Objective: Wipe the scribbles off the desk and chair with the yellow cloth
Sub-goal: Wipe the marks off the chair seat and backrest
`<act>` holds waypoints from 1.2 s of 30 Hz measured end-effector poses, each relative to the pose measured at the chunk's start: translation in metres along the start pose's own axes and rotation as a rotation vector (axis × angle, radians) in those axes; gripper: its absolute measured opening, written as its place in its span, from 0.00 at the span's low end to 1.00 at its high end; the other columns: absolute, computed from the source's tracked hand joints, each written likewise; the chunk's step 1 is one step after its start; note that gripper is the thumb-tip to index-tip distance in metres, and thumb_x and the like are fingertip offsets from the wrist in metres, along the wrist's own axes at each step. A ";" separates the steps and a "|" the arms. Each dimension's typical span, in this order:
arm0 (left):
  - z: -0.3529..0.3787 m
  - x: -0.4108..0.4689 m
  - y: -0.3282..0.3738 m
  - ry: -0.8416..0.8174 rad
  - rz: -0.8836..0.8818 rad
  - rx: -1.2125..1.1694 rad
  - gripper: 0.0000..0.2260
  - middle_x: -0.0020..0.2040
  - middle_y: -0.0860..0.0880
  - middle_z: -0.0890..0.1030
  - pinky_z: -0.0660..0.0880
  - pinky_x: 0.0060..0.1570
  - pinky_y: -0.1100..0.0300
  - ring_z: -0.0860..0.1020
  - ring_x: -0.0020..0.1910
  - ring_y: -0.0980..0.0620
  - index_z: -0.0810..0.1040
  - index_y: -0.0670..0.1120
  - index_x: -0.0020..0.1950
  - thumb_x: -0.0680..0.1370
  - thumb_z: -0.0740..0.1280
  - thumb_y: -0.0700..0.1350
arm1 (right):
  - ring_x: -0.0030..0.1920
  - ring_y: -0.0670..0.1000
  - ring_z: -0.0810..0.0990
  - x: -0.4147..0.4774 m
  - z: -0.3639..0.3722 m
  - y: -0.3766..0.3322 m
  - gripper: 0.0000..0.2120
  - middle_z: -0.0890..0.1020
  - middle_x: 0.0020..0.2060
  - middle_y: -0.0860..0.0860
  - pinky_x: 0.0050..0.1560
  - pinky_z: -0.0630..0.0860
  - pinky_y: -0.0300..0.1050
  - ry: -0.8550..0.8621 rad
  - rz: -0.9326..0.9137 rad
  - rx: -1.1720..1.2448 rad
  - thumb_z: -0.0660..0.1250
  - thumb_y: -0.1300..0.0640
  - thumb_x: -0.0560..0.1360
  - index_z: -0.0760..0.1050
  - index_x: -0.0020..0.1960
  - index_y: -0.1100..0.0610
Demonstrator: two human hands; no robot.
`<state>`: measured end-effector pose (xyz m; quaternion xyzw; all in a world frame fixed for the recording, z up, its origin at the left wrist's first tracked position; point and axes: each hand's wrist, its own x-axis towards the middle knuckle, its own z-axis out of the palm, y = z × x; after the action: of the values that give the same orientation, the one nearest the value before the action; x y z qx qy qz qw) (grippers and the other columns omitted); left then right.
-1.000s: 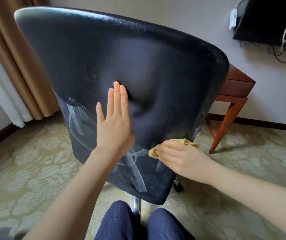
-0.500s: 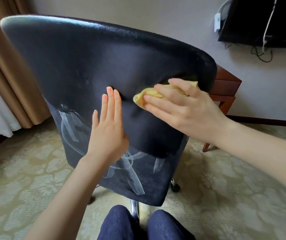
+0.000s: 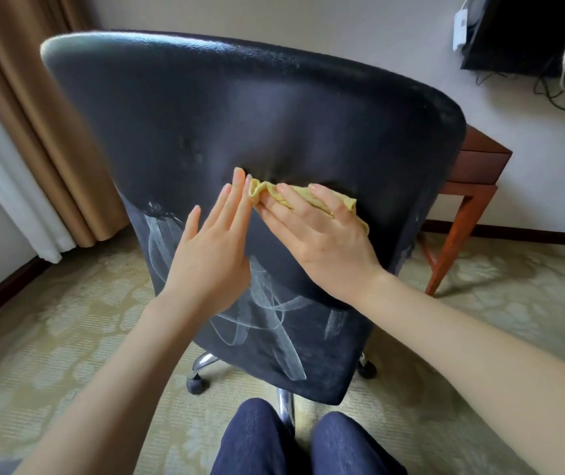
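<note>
Head view: right hand (image 3: 322, 241), fingers pressed flat on yellow cloth (image 3: 303, 195), has moved up to mid chair (image 3: 240, 114) back beside the flat left hand (image 3: 212, 255); lower scribbles (image 3: 274, 323) remain unwiped.

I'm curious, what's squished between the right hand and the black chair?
The yellow cloth, pressed by the right hand against the chair back, in the head view.

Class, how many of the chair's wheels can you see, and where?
2. One wheel sits below the backrest's lower left edge, on a chrome leg; the other wheel peeks out at its lower right. More may be hidden behind the backrest.
</note>
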<state>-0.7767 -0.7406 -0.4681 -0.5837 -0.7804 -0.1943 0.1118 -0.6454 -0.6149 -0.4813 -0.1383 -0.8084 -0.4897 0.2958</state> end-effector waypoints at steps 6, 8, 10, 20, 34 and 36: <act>0.005 -0.008 0.003 0.004 -0.026 -0.062 0.41 0.74 0.56 0.30 0.44 0.74 0.52 0.39 0.76 0.54 0.33 0.50 0.76 0.74 0.57 0.33 | 0.66 0.53 0.71 -0.027 0.016 -0.021 0.20 0.77 0.63 0.52 0.72 0.53 0.54 -0.054 -0.166 0.054 0.51 0.62 0.80 0.72 0.68 0.59; 0.006 -0.011 0.003 -0.025 -0.030 -0.061 0.40 0.75 0.55 0.31 0.44 0.74 0.52 0.39 0.77 0.53 0.32 0.50 0.76 0.75 0.56 0.34 | 0.63 0.51 0.74 -0.047 0.016 -0.027 0.18 0.80 0.59 0.50 0.70 0.59 0.52 -0.122 -0.324 0.102 0.60 0.59 0.75 0.78 0.63 0.57; 0.008 -0.014 0.001 -0.069 -0.038 -0.045 0.39 0.75 0.54 0.31 0.42 0.74 0.51 0.36 0.76 0.52 0.30 0.51 0.75 0.76 0.56 0.35 | 0.61 0.49 0.76 -0.071 0.011 -0.027 0.19 0.81 0.57 0.47 0.68 0.66 0.47 -0.259 -0.437 0.155 0.72 0.53 0.68 0.81 0.59 0.54; 0.023 -0.027 -0.010 -0.174 -0.028 -0.021 0.39 0.71 0.58 0.27 0.38 0.73 0.51 0.31 0.74 0.54 0.29 0.52 0.75 0.76 0.54 0.35 | 0.60 0.52 0.78 -0.100 -0.007 0.025 0.23 0.81 0.58 0.51 0.65 0.70 0.48 -0.292 -0.428 0.174 0.77 0.59 0.65 0.80 0.59 0.56; 0.032 -0.047 -0.018 -0.227 -0.062 -0.049 0.40 0.69 0.60 0.23 0.37 0.73 0.52 0.28 0.71 0.56 0.25 0.51 0.72 0.77 0.55 0.38 | 0.59 0.51 0.78 0.056 -0.028 0.046 0.18 0.80 0.60 0.49 0.62 0.70 0.50 0.276 0.015 0.071 0.60 0.67 0.78 0.77 0.64 0.53; 0.029 -0.050 -0.024 -0.227 -0.097 -0.053 0.40 0.71 0.59 0.25 0.37 0.73 0.51 0.28 0.72 0.56 0.25 0.50 0.73 0.78 0.56 0.38 | 0.62 0.51 0.76 0.069 -0.019 0.030 0.19 0.78 0.63 0.49 0.64 0.68 0.50 0.260 0.028 0.059 0.58 0.66 0.79 0.76 0.65 0.54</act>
<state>-0.7830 -0.7774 -0.5189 -0.5662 -0.8101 -0.1525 -0.0022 -0.6777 -0.6211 -0.4109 -0.0761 -0.7754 -0.4754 0.4086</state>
